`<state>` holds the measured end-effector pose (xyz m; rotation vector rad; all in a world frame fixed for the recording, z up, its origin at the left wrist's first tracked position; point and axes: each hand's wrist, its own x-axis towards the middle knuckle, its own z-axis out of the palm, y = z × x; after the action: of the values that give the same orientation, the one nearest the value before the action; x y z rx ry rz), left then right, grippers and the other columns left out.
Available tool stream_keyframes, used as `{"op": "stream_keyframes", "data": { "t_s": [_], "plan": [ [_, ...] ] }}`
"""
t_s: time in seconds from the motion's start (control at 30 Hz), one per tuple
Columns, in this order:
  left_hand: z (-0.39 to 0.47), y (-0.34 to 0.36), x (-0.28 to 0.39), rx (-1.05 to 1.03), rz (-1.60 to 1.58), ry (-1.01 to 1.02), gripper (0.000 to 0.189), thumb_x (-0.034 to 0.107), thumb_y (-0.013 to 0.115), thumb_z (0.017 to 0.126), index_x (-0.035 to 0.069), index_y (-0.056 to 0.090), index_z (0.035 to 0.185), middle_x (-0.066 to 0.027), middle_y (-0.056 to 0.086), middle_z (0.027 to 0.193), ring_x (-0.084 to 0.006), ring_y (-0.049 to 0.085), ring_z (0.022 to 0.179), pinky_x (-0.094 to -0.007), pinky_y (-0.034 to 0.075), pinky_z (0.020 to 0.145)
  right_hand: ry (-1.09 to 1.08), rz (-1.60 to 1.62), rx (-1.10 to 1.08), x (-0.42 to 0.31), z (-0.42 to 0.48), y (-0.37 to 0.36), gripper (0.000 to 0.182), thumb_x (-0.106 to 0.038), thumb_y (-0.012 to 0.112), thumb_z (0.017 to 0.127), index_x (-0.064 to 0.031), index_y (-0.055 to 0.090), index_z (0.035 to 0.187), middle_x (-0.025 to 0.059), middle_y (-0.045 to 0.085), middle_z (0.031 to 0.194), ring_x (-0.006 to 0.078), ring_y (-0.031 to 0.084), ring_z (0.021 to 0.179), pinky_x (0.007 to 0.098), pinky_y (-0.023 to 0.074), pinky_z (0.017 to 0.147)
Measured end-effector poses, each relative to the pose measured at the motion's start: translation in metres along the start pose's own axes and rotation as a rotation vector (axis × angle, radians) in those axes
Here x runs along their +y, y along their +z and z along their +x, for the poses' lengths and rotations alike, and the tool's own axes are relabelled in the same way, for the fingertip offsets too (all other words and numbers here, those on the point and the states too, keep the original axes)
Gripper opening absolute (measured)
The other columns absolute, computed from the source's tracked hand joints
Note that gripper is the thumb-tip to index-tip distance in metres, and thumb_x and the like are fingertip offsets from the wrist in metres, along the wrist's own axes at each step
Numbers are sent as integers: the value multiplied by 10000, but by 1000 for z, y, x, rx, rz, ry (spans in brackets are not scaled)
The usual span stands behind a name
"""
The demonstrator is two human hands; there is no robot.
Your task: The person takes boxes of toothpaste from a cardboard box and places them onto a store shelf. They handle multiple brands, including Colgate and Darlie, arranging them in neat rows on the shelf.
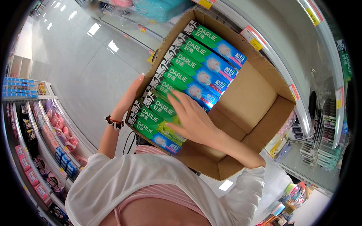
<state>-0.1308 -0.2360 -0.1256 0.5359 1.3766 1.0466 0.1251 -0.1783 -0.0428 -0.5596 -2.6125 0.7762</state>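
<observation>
An open cardboard box (pixel 261 70) lies before me, holding a row of green and blue Darlie toothpaste cartons (pixel 195 60) along its left part. My right hand (pixel 195 121) reaches in over the row. Its fingers and thumb straddle a green carton with a yellow-green end (pixel 164 107), which seems to sit slightly higher than its neighbours. Against the outside of the box's left wall, my left hand (pixel 133 87) holds the box; most of its fingers are hidden. A dark and white scrunchie (pixel 114 123) circles my left wrist.
Metal shelving with price tags (pixel 256 43) runs close along the box's upper right side. Toothbrush packs (pixel 328 155) hang or stand at the right. Turquoise packs (pixel 164 10) lie on a shelf above. Another stocked shelf unit (pixel 53 132) stands at the left, across the grey tiled floor (pixel 93 65).
</observation>
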Motion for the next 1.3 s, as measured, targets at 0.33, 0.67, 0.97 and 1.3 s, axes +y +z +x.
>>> {"op": "stream_keyframes", "data": {
  "t_s": [0.33, 0.67, 0.97, 1.3],
  "plan": [
    [-8, 4, 17, -244, 193, 186, 862, 83, 810, 771, -7, 326, 1479, -82, 505, 1393, -157, 479, 1263, -308, 392, 1060, 203, -96, -66, 2, -66, -45, 181, -179, 707, 825, -54, 580, 803, 87, 582, 847, 259, 606, 724, 365, 476, 575],
    [6, -29, 4, -330, 339, 345, 750, -23, 662, 863, -1, 280, 1509, -107, 418, 1471, -194, 402, 1342, -338, 357, 1093, 70, 170, -225, 10, -61, -58, 190, -172, 671, 870, -44, 607, 995, 99, 597, 899, 299, 621, 804, 401, 511, 660],
    [-34, 59, 76, 0, 966, 1058, 784, 77, 732, 733, 5, 392, 1436, -209, 384, 1493, -395, 349, 1385, -508, 260, 1136, -44, -860, 624, -35, -20, -293, 395, -97, 722, 763, -61, 637, 1147, 137, 609, 1254, 326, 597, 1118, 415, 488, 928],
    [-26, 106, 42, -213, 1359, 898, 683, 420, 568, 933, 32, 384, 1464, -195, 300, 1552, -372, 298, 1421, -576, 195, 1146, 657, -847, 476, 29, -22, -419, 956, -735, 505, 834, 70, 509, 1351, 281, 520, 1364, 376, 518, 1273, 379, 398, 1070]
  ]
}}
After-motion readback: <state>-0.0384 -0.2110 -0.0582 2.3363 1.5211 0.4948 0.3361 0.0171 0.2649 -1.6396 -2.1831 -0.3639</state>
